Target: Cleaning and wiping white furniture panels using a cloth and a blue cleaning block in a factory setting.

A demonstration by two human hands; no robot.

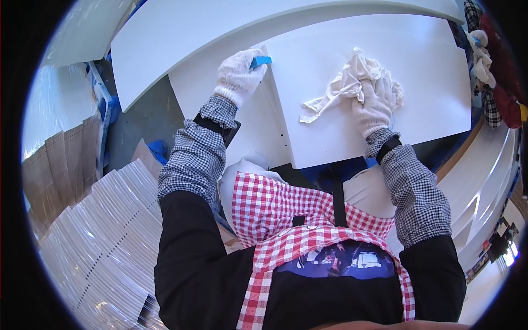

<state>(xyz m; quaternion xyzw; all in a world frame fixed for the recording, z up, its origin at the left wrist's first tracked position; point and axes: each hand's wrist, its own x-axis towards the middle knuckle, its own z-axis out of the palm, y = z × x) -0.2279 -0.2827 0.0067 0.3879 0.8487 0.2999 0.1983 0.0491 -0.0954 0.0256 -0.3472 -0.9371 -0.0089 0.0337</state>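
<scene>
My left hand (pixel 239 76), in a white knit glove, is closed around a small blue block-like piece (pixel 260 61); its exact kind cannot be made out. It is at the far left edge of a white panel (pixel 322 52). My right hand (pixel 376 107), gloved too, presses a crumpled white cloth (pixel 360 70) onto the panel's top, fingers close together over the bunched fabric. One end of the cloth trails left across the surface. Under my left forearm and beside the top panel is another white panel (pixel 250 135) with small dark holes near its edge.
A long white panel (pixel 159 52) curves across the far side. Stacks of panels (pixel 104 236) stand at my left, more white panels (pixel 476 168) at my right. Another person's gloved hand (pixel 482 58) and checked sleeve (pixel 491 107) show at the far right.
</scene>
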